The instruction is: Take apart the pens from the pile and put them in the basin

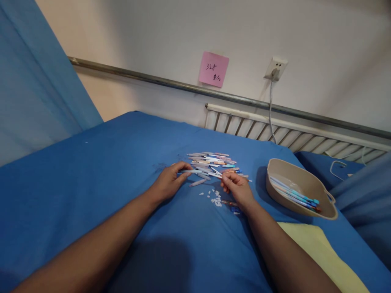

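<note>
Hands [170, 181] [240, 189] turned inward, pinching pen [195, 171], forearms [114, 234] extended

A slender pale-blue pen barrel [195, 171] and a thin white stick [214, 175] are held end to end, slanting slightly down to the right; whether they join is unclear. Just beyond, pen parts [210, 159] lie mostly sideways in a loose heap; small white tips [217, 201] are scattered nearer the viewer.
</note>
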A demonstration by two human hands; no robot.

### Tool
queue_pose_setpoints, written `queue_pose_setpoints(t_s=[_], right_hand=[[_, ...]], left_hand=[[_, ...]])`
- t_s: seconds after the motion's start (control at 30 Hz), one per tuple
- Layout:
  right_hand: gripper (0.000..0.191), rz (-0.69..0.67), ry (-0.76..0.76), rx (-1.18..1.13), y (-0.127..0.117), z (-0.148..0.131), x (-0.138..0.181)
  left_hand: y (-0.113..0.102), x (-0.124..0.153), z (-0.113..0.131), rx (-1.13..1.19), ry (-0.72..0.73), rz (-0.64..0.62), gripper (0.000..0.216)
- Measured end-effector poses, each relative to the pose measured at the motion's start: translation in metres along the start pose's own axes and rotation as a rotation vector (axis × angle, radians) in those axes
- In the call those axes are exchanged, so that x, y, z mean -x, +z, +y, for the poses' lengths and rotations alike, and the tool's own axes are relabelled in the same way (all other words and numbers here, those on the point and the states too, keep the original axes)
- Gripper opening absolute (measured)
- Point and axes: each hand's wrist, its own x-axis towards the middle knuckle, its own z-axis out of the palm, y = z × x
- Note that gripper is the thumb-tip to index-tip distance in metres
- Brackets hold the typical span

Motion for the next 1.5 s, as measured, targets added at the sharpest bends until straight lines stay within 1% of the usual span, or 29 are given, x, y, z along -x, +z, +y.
queue_pose_setpoints(t_s=[0.17,0.33,0.5,0.6,0.73,0.87,0.93,1.0,1.17,1.23,1.3,1.37,1.43,1.5], right_hand=[[0.03,0.011,-0.004,0.014,0.0,0.0,-0.001],[0.031,0.029,-0.012,0.078,0.003,0.003,0.0],[0.028,0.01,-0.031,0.149,0.006,0.003,0.003],[0.027,-0.019,-0.046,0.156,0.01,0.0,0.005],[0.027,-0.093,-0.069,0.184,0.019,-0.003,0.013],[0.034,-0.148,-0.161,0.201,0.033,-0.009,0.025],[0.04,-0.151,-0.191,0.171,0.037,-0.012,0.029],[0.046,-0.132,-0.185,0.095,0.039,-0.015,0.031],[0.058,-0.128,-0.054,-0.248,0.034,-0.026,0.027],[0.064,-0.125,-0.013,-0.337,0.03,-0.033,0.024],[0.067,-0.102,0.001,-0.387,0.025,-0.04,0.021],[0.066,-0.035,0.002,-0.417,0.017,-0.044,0.018],[0.057,0.072,-0.005,-0.405,0.006,-0.046,0.016],[0.044,0.202,-0.028,-0.318,-0.01,-0.046,0.015]], left_hand=[[0.0,0.0,-0.002,-0.019,0.017,-0.002,0.021],[0.002,0.002,-0.003,-0.045,0.019,0.014,0.02],[0.006,0.004,-0.002,-0.029,0.027,-0.011,0.022],[0.009,0.005,-0.001,0.024,0.003,-0.057,0.022],[0.016,0.008,0.003,0.112,-0.014,-0.157,0.021],[0.025,0.012,0.008,0.19,-0.011,-0.241,0.022],[0.027,0.013,0.011,0.227,0.005,-0.268,0.022],[0.028,0.014,0.013,0.257,0.008,-0.294,0.021],[0.026,0.015,0.018,0.289,0.017,-0.405,0.021],[0.026,0.015,0.019,0.297,0.008,-0.427,0.022],[0.027,0.015,0.019,0.316,-0.012,-0.431,0.022],[0.028,0.014,0.018,0.345,-0.04,-0.428,0.023],[0.03,0.013,0.016,0.388,-0.079,-0.432,0.024],[0.032,0.012,0.015,0.464,-0.126,-0.436,0.024]])
